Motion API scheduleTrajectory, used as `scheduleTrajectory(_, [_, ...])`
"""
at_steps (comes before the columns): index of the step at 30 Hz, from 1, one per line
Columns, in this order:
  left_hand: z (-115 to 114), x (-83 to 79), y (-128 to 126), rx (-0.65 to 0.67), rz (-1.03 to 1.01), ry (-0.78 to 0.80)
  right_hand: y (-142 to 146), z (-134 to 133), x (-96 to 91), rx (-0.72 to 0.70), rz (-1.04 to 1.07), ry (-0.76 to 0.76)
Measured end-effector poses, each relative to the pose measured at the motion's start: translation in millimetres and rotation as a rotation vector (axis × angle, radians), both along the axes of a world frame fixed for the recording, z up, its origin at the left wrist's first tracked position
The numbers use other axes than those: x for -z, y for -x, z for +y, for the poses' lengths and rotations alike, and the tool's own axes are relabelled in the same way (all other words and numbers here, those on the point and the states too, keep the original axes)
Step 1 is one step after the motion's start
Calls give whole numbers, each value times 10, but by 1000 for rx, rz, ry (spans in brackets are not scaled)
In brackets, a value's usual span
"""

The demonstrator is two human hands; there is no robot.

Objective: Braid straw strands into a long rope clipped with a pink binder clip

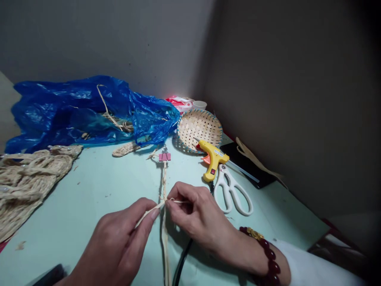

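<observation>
The left hand (122, 232) has thumb and finger pressed on a pale strip (148, 212), the right hand (198, 212) pinches a thin strand (180, 201), and between them lies the straw cord (164, 178); from there, the pink clip (164, 157) is at twelve o'clock, the white scissors (228, 190) at three

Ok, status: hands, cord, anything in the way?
Left hand, right hand pinching pale fiber at the cord. Cord's far end in pink clip. Black cable passes under right hand, looks clear of the cord.
</observation>
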State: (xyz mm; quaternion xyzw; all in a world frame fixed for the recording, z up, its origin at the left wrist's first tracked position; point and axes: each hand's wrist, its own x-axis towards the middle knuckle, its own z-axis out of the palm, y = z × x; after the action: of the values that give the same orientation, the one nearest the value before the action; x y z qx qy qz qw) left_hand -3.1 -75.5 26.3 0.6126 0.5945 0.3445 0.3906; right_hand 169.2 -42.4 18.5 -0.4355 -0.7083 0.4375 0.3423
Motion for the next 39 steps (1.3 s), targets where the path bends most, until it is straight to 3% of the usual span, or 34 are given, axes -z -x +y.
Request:
scheduleTrajectory(3, [-95,88,-8,112,318,-312,3,-21,-5,-18,-43,-108])
scheduleTrajectory(5, [-139,199,-3,272,492,-489,5,-24,-9,-24,-48,-71])
scheduleTrajectory(9, [-153,418,36,537,754,-832,8,-1,2,-63,143,229])
scheduleTrajectory(12, [-146,485,60,571,878,-970,20,20,38,-93,353,457])
scheduleTrajectory(14, [-149,468,62,575,888,-988,24,28,59,-95,400,512])
scheduleTrajectory(16, [-149,402,53,543,831,-935,21,27,64,-96,386,480])
scheduleTrajectory(18, [-132,293,33,450,691,-779,10,15,48,-91,362,422])
scheduleTrajectory(23, [40,53,-24,186,41,-39,-5,-36,-14,-57,358,359])
scheduleTrajectory(27, [209,122,-53,207,-533,406,-5,-34,4,-84,348,331])
scheduleTrajectory(29, [250,182,-49,212,-679,531,-12,-24,12,-92,300,310])
scheduleTrajectory(31, [256,205,-34,189,-689,577,-22,-21,1,-90,207,285])
scheduleTrajectory(39, [158,154,-1,134,-361,354,-47,-51,-45,-70,-139,118])
